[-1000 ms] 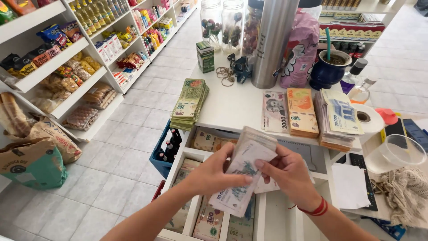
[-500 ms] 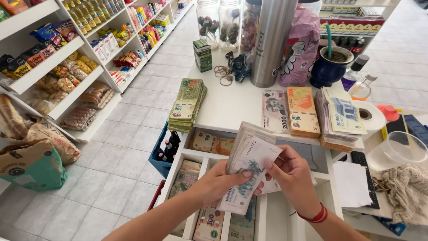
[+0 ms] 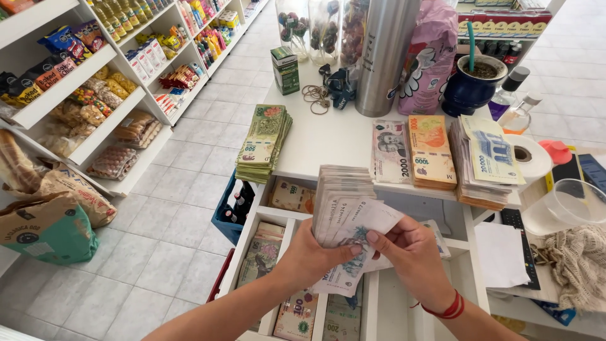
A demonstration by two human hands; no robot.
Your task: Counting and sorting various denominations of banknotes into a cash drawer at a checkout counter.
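My left hand (image 3: 312, 256) grips a thick wad of banknotes (image 3: 344, 208) from below, thumb pressed across the front note. My right hand (image 3: 410, 252), a red cord at its wrist, pinches the top note's right side, peeling it off the wad. Both hands hover over an open cash drawer (image 3: 287, 221) whose compartments hold more notes. On the white counter (image 3: 328, 136) beyond lie stacks of notes: a green stack (image 3: 264, 142) at the left edge, a grey stack (image 3: 390, 151), an orange stack (image 3: 431, 151) and a taller pale stack (image 3: 483, 158).
A steel flask (image 3: 384, 53), pink bag (image 3: 430, 57), dark blue cup with a straw (image 3: 473, 85), glass jars and a small green box (image 3: 286, 69) stand at the counter's back. A tape roll (image 3: 527, 155) and clear tub (image 3: 568, 205) sit right. Snack shelves (image 3: 82, 95) line the left over tiled floor.
The wad has risen and tilted more upright in my left hand. My right hand has slid toward the wad's front and fanned the top note outward.
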